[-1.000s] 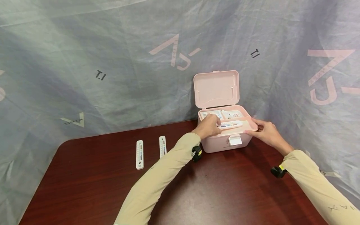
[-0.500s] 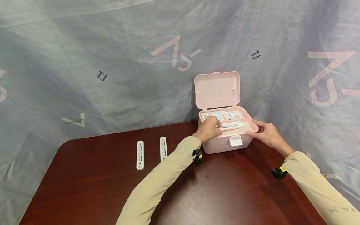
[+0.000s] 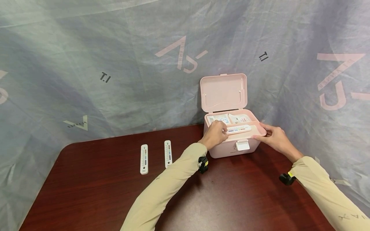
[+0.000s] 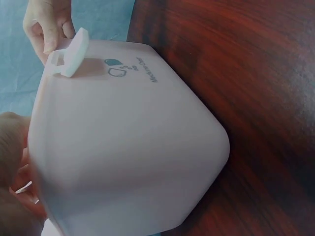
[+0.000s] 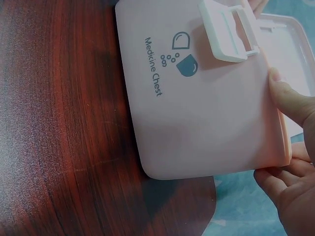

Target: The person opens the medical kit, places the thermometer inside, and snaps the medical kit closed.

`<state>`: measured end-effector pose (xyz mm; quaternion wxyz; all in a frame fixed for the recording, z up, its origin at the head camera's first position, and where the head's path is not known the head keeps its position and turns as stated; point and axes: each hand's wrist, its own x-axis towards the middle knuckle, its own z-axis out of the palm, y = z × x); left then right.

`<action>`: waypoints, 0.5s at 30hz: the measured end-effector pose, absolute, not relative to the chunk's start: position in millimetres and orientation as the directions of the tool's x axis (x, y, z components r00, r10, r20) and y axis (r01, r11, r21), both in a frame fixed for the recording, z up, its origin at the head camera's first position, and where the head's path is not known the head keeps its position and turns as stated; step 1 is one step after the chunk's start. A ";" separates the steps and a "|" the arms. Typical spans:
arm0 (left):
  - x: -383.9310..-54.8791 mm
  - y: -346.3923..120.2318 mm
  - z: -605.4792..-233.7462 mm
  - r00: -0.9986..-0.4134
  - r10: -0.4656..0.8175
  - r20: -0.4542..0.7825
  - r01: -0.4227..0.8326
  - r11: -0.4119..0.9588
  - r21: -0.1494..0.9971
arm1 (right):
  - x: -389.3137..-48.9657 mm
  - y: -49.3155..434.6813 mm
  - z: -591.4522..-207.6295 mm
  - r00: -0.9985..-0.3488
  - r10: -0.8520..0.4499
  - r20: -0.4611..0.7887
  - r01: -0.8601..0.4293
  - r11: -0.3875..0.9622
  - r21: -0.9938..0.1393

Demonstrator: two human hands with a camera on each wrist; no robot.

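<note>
A pink medicine chest (image 3: 221,150) stands on the table with its lid (image 3: 224,93) raised. Across the front compartment of its top tray lies a white strip thermometer (image 3: 240,129), scale facing up. My left hand (image 3: 214,134) pinches the left end of this thermometer, fingers curled over the tray's left side. At the opposite side, my right hand (image 3: 276,140) grips the chest's right front corner. In the right wrist view, the thumb (image 5: 290,101) lies on the rim (image 5: 276,110) and the other fingers are under the corner.
Two more white thermometers (image 3: 144,159) (image 3: 168,153) lie left on the dark red table (image 3: 101,186); my left sleeve reaches close to the nearer one. White packets (image 3: 239,118) fill the tray's rear compartments. A white latch (image 3: 242,145) sticks out in front. Grey cloth (image 3: 130,64) hangs behind.
Both hands stay at the chest, and the thermometer keeps its place in the tray. The head view shifts very slightly.
</note>
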<state>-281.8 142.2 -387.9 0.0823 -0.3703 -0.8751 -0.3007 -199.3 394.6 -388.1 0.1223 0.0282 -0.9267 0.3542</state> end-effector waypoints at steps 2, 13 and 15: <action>-282.1 142.1 -388.4 -0.701 0.604 0.380 0.710 0.541 0.450 | -199.4 394.5 -388.6 -0.968 0.034 0.250 -0.142 0.744 -0.653; -283.3 143.0 -387.5 -0.700 0.631 0.334 0.713 0.600 0.362 | -200.1 394.7 -389.8 -0.966 0.036 0.256 -0.146 0.744 -0.652; -282.7 143.3 -386.7 -0.701 0.634 0.325 0.712 0.609 0.349 | -199.9 394.7 -389.9 -0.966 0.037 0.255 -0.144 0.743 -0.653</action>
